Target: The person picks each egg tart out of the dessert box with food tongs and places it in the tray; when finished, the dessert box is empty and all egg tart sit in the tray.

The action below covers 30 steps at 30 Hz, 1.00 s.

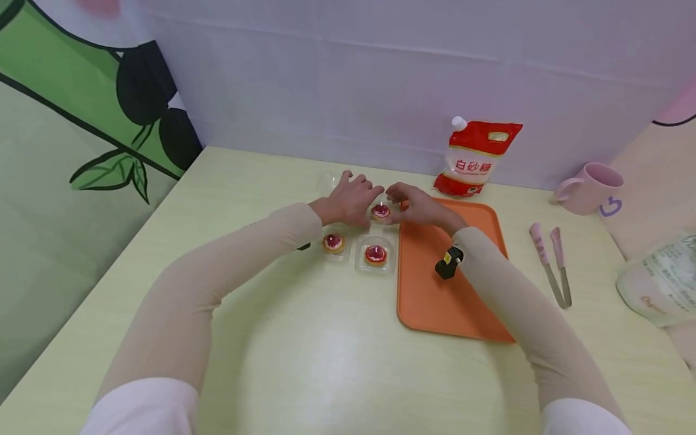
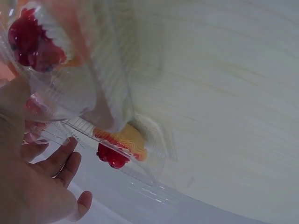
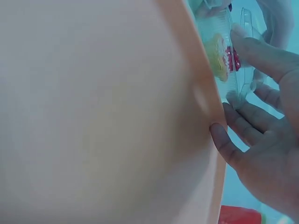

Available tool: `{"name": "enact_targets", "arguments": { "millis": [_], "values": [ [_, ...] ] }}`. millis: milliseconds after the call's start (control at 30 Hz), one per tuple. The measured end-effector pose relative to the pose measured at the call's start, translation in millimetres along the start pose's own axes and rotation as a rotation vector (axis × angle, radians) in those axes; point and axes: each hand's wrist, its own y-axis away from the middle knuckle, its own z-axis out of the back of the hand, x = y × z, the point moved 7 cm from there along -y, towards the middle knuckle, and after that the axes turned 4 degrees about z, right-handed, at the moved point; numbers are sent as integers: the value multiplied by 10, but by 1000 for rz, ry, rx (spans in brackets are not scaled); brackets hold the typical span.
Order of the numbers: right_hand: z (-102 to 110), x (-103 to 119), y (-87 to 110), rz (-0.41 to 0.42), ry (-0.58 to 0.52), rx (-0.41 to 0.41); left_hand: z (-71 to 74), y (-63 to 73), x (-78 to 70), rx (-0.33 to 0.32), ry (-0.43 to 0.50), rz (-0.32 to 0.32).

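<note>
Both hands are at a clear plastic box (image 1: 380,219) holding a small red-topped tart (image 1: 381,210), at the tray's far left corner. My left hand (image 1: 348,200) straddles its left side with thumb and index finger, the other fingers spread. From the right, my right hand (image 1: 417,206) holds the box between thumb and fingers; in the right wrist view the thumb (image 3: 252,49) lies along the clear lid. Nearer me stand two more boxed tarts, a left one (image 1: 333,243) and a right one (image 1: 376,255). Behind the left hand is another boxed tart (image 2: 121,144), partly hidden in the head view.
An orange tray (image 1: 424,302) lies right of the boxes, under the right forearm. A red and white sugar pouch (image 1: 473,160) stands behind it. To the right are two pink-handled knives (image 1: 551,266), a pink mug (image 1: 592,188) and a translucent bag or container (image 1: 660,281).
</note>
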Motion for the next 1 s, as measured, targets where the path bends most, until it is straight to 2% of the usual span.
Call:
{"name": "enact_targets", "arguments": {
  "millis": [200,333,567,767,1000],
  "values": [
    [71,-54,44,-3,20,-39,-12,6,5,-8,5,2],
    [166,-87,99,-37,24,-56,-13,3,15,-10,17,1],
    [275,-214,197,-81,54,-32,-21,-34,-3,9,27,-9],
    [329,-260,321,-113,56,-35,-32,-64,-31,61,29,-2],
    [348,-237,420,-108,28,-39,-3,-70,-51,119,57,19]
  ]
}}
